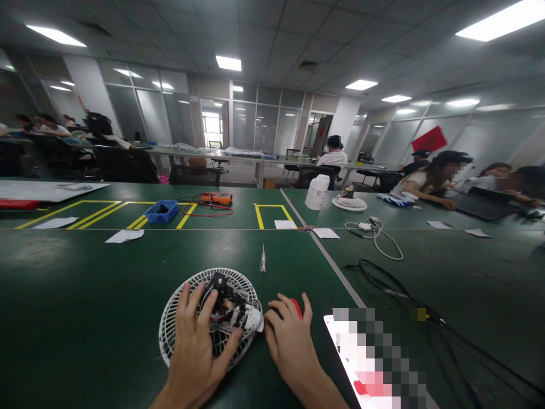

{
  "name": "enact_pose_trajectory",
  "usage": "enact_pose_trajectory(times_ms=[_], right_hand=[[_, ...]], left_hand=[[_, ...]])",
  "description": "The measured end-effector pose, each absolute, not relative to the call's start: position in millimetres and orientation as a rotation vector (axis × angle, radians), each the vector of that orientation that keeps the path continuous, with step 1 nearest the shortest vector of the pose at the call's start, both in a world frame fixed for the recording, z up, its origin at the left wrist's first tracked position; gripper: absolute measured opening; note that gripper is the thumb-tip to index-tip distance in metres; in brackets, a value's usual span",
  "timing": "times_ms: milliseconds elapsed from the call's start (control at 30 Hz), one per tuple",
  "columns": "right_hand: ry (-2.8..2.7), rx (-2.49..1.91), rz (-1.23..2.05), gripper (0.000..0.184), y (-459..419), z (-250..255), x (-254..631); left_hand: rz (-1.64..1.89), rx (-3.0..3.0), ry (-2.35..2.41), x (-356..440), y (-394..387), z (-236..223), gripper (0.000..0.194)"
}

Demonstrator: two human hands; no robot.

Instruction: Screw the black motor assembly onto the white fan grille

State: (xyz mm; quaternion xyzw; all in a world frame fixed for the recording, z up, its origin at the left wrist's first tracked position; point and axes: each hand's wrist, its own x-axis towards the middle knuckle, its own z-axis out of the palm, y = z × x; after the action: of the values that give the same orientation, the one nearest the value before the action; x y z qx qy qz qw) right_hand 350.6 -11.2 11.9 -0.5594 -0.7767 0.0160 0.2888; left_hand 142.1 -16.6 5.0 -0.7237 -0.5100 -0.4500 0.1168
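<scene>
A white round fan guard (170, 324) lies on the green table with a black motor assembly (219, 284) and loose wires on it. My left hand (196, 335) rests over the guard and motor, fingers spread, thumb near the wires. At the motor's right end is a white plastic part (254, 319). My right hand (292, 341) is beside that part, fingers curled. A red curved handle (297, 308) shows between its fingers; the rest of that tool is hidden by the hand. Beyond the hands, a screwdriver with a clear handle (263, 261) lies on the table.
A lit phone-like screen (353, 363), partly blurred out, is right of my right hand. Black cables (395, 284) and a white cord (389, 244) lie rightward. Farther back are a blue bin (162, 212), an orange meter (217, 197), another fan part (349, 203) and seated people.
</scene>
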Motion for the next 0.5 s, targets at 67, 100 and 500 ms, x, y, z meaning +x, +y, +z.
enact_pose_trajectory(times_ms=[67,100,500], right_hand=[[-2.023,-1.461,0.048,0.015,-12.2,19.6,356.0],[-1.992,-1.436,0.067,0.015,-12.4,23.1,359.3],[-1.514,-1.272,0.275,0.011,-15.2,34.9,371.7]], left_hand=[[-1.336,-2.119,-1.51,139.8,-17.9,7.9,0.08],[-1.345,-2.112,-1.511,137.4,-18.1,9.4,0.078],[-1.228,-2.228,-1.734,115.2,-2.8,-9.6,0.066]])
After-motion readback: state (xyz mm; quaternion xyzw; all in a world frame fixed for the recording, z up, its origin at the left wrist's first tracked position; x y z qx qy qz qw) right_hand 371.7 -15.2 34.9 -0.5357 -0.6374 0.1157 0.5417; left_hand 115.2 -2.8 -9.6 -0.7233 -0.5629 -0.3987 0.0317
